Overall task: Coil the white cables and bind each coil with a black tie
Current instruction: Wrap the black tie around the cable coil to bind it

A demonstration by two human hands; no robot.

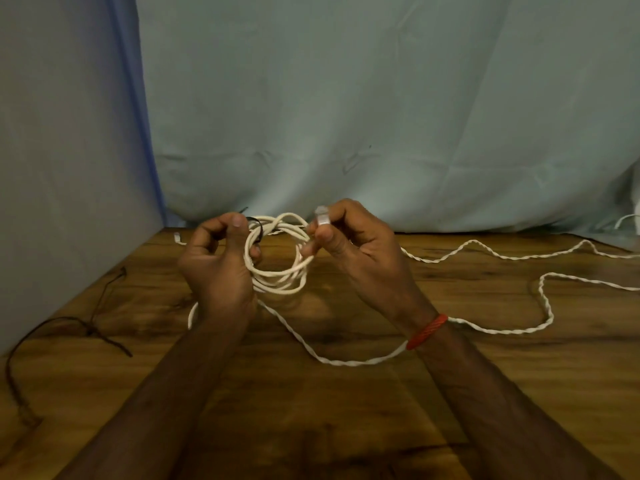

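**Both hands on a half-wound white coil**

We see the coil [281, 271] of white cable held up just above the wooden counter [346, 427], between the two hands and near the counter's far edge.

The left hand [218, 271] has its grip clamped on the coil's left side, with fingers curled through the loops and the thumb on top. A black tie [257, 227] loops over the strands right beside that thumb. We cannot tell whether it is knotted.

The right hand [360, 247] has its grip closed on a pale plug [322, 219], pinched between thumb and forefinger at the coil's upper right. Its lower fingers touch the strands there.

A red band [427, 331] sits on the right wrist.

From under the left hand a loose cable [346, 362], twisted along its length, trails across the counter. It passes beneath the right wrist and bends away to the right edge. A second stretch of white cable [485, 251] runs along farther back.

Black cords [69, 323] lie in a tangle on the counter's left side, well apart from the coil.

A small white connector [178, 238] rests near the far left corner.

Pale blue cloth [346, 116] hangs behind the counter.
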